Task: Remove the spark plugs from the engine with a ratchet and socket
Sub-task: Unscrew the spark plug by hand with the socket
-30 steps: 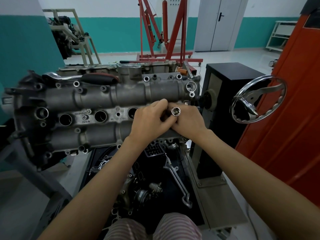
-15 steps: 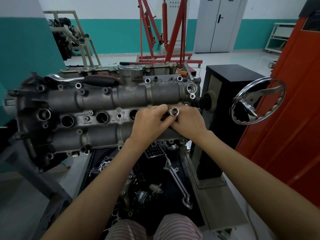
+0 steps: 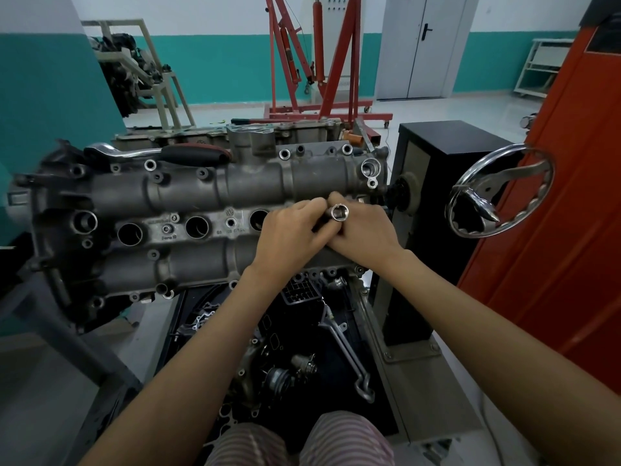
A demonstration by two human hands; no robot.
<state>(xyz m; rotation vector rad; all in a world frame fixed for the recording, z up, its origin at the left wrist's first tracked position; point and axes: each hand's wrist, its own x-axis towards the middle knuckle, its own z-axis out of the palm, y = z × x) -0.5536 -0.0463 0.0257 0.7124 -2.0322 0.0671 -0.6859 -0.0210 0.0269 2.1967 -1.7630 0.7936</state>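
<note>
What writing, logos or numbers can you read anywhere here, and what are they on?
Round VW logo: cast on the engine cover, at.
Stamped text by the plug wells, near and: too blurred to read.
Nothing readable on the socket or elsewhere.

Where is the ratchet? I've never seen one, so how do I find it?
Find the big grey engine in the middle. Look along its far top edge, on the left. The ratchet lies there: a shiny curved metal bar with a black and red grip, the only loose tool lying on the engine.
</note>
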